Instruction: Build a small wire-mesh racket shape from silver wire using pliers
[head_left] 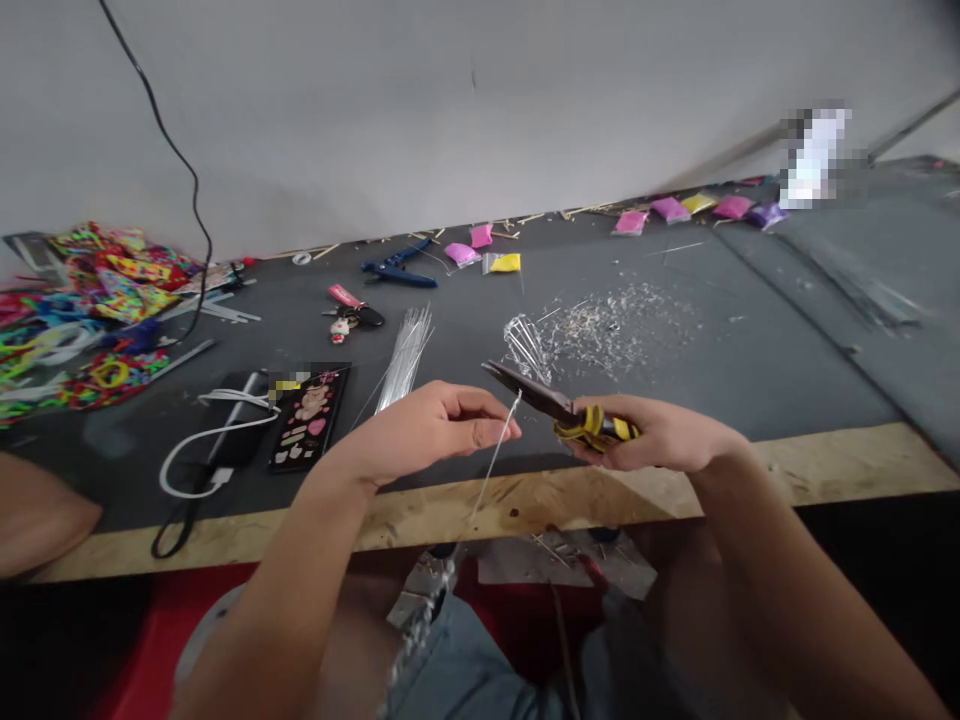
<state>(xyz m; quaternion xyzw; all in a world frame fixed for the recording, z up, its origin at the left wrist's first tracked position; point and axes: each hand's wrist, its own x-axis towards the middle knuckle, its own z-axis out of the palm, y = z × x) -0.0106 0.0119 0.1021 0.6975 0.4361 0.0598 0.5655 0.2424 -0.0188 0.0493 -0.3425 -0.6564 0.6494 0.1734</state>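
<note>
Closest to you, a blurred, silvery twisted strand (420, 630) hangs over your lap, below the tabletop's (600, 500) front edge. Above it, a thin wire (493, 462) slants up past that edge; you can't tell for certain whether the two are joined. Its upper end already looks twisted, though whether that end is finished is unclear. Farther back, near the middle of the tabletop, lies a cluster of looped wire pieces (525, 345) that look shaped, with clippings (626, 325) scattered to its right. Left of the cluster, a bundle of straight wires (405, 355) looks unworked, so a good share seems left.

Your left hand (427, 425) has its grip nearly together, thumb and fingertips appearing to pinch the thin wire just below its twisted end. Your right hand (656, 435) has its grip clamped around the handles of the yellow-and-black pliers (551, 400). Their jaws point left and look almost together, right beside the wire's upper end; you can't tell whether they bite it.
</note>
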